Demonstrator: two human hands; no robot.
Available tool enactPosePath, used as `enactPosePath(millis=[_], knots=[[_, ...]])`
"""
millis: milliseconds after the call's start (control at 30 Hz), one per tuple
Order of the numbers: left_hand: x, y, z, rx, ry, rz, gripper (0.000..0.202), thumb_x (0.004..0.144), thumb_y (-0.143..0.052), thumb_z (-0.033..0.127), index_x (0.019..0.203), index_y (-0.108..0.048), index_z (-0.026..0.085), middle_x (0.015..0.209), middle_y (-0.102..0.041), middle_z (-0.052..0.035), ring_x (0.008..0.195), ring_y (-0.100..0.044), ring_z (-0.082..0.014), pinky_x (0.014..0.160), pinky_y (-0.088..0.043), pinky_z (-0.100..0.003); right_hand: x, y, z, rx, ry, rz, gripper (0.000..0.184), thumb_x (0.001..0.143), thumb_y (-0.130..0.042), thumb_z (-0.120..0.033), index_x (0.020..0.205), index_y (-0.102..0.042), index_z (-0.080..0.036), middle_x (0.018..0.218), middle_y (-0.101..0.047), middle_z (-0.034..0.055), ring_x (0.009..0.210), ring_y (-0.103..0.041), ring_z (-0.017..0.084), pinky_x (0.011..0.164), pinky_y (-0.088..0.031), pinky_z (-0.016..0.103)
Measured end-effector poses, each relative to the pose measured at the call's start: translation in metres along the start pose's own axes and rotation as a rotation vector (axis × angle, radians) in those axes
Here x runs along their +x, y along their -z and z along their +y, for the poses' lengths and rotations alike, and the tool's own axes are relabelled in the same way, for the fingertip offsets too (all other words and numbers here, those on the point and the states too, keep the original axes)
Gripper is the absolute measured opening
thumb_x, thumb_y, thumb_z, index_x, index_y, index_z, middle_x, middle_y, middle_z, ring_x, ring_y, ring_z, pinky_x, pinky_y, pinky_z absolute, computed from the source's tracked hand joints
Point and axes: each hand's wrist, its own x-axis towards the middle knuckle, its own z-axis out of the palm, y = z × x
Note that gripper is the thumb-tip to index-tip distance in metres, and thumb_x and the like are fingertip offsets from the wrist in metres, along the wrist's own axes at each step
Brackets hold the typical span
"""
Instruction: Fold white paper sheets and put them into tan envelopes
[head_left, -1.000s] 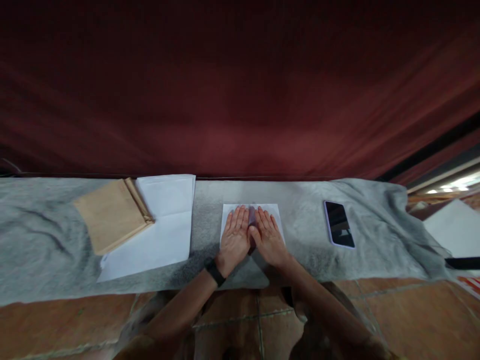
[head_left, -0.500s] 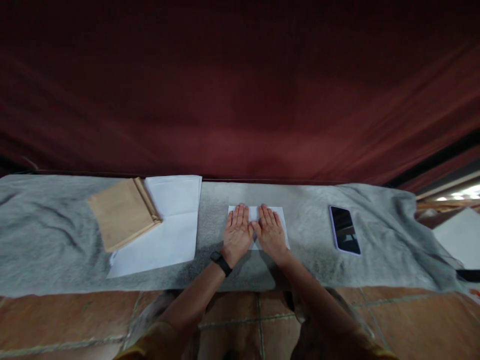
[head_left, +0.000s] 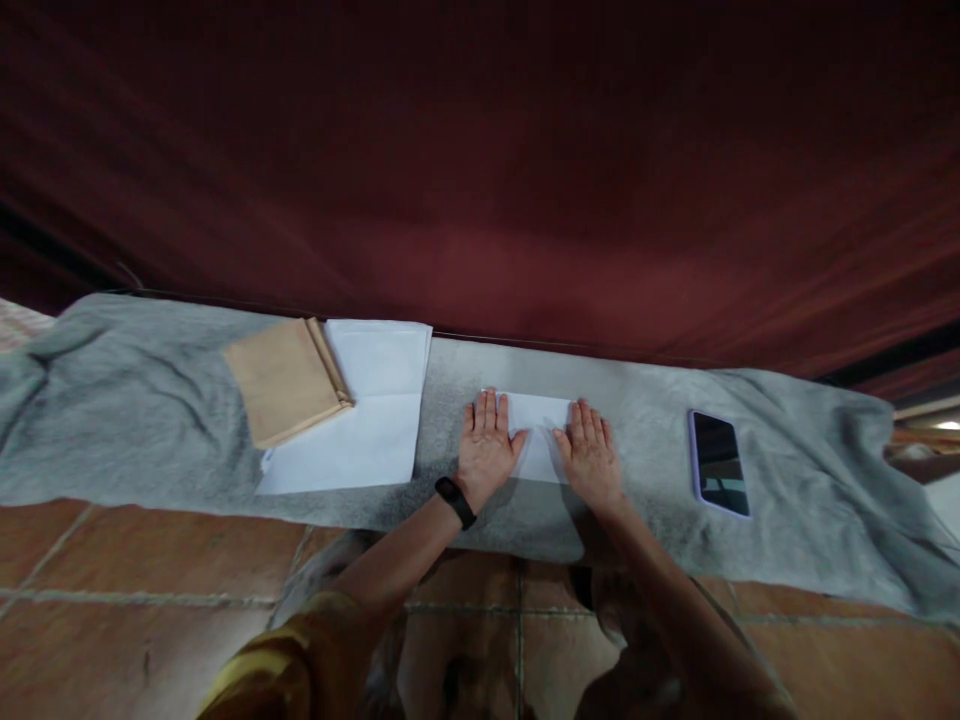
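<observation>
Left hand (head_left: 487,450), right hand (head_left: 592,458) flat on white paper (head_left: 537,414) edges

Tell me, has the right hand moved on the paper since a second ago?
Yes. The right hand slid right across the paper, away from the left hand, to the paper's right edge.

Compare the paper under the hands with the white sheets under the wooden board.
The small paper is smaller than the white sheets. The left hand and right hand press the small paper flat; a wooden board partly covers the white sheets. Both are white and lie on the grey cloth.
</observation>
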Motion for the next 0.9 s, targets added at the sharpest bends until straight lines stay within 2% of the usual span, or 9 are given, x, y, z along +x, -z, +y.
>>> enactPosePath(millis=[233, 367, 467, 633, 767, 900], knots=[[0.000, 0.001, 0.002, 0.010, 0.014, -0.042, 0.073, 0.105, -0.036, 0.051, 0.158, -0.033, 0.002, 0.166, -0.028, -0.0244, 0.157, -0.022, -0.0354, 0.127, -0.019, -0.054, -0.009, 0.003, 0.018, -0.023, -0.027, 0.005, 0.069, 0.108, -0.028, -0.050, 0.158, -0.036, -0.002, 0.158, -0.044, 0.0268, 0.145, -0.043, 0.037, 0.118, -0.035, 0.056], [0.001, 0.003, 0.002, 0.032, 0.025, -0.077, 0.073, 0.105, -0.036, 0.052, 0.159, -0.032, 0.002, 0.167, -0.026, -0.0244, 0.157, -0.021, -0.0356, 0.127, -0.018, -0.055, -0.010, 0.008, 0.019, -0.050, -0.081, 0.009, 0.071, 0.108, -0.027, -0.050, 0.157, -0.035, 0.001, 0.158, -0.043, 0.0284, 0.147, -0.041, 0.039, 0.118, -0.034, 0.058], [0.001, 0.003, 0.003, 0.038, 0.028, -0.082, 0.073, 0.105, -0.036, 0.052, 0.159, -0.032, 0.002, 0.167, -0.026, -0.0240, 0.157, -0.021, -0.0351, 0.127, -0.018, -0.055, -0.010, 0.014, 0.008, -0.017, -0.052, 0.008, 0.071, 0.108, -0.027, -0.049, 0.159, -0.029, 0.001, 0.161, -0.037, 0.0281, 0.150, -0.035, 0.038, 0.120, -0.032, 0.058], [0.000, 0.000, 0.002, 0.044, 0.027, -0.057, 0.072, 0.105, -0.037, 0.051, 0.159, -0.033, 0.004, 0.167, -0.026, -0.0228, 0.158, -0.021, -0.0340, 0.127, -0.020, -0.054, -0.016, 0.018, -0.026, 0.119, 0.113, -0.052, 0.064, 0.110, -0.026, -0.040, 0.165, -0.017, -0.008, 0.167, -0.030, 0.0192, 0.156, -0.028, 0.030, 0.124, -0.029, 0.052], [0.000, 0.000, -0.002, 0.030, 0.019, -0.033, 0.072, 0.104, -0.038, 0.051, 0.159, -0.034, 0.005, 0.166, -0.028, -0.0227, 0.157, -0.024, -0.0336, 0.127, -0.021, -0.054, -0.024, 0.015, -0.041, 0.127, 0.146, -0.088, 0.065, 0.109, -0.032, -0.041, 0.165, -0.019, -0.010, 0.167, -0.032, 0.0168, 0.156, -0.028, 0.029, 0.126, -0.027, 0.049], [-0.003, 0.003, -0.005, 0.015, -0.009, -0.010, 0.072, 0.104, -0.039, 0.053, 0.159, -0.035, 0.005, 0.166, -0.030, -0.0227, 0.157, -0.025, -0.0334, 0.126, -0.023, -0.053, -0.026, 0.013, -0.036, 0.100, 0.122, -0.074, 0.065, 0.109, -0.034, -0.043, 0.164, -0.022, -0.010, 0.165, -0.035, 0.0175, 0.155, -0.031, 0.029, 0.125, -0.028, 0.050]])
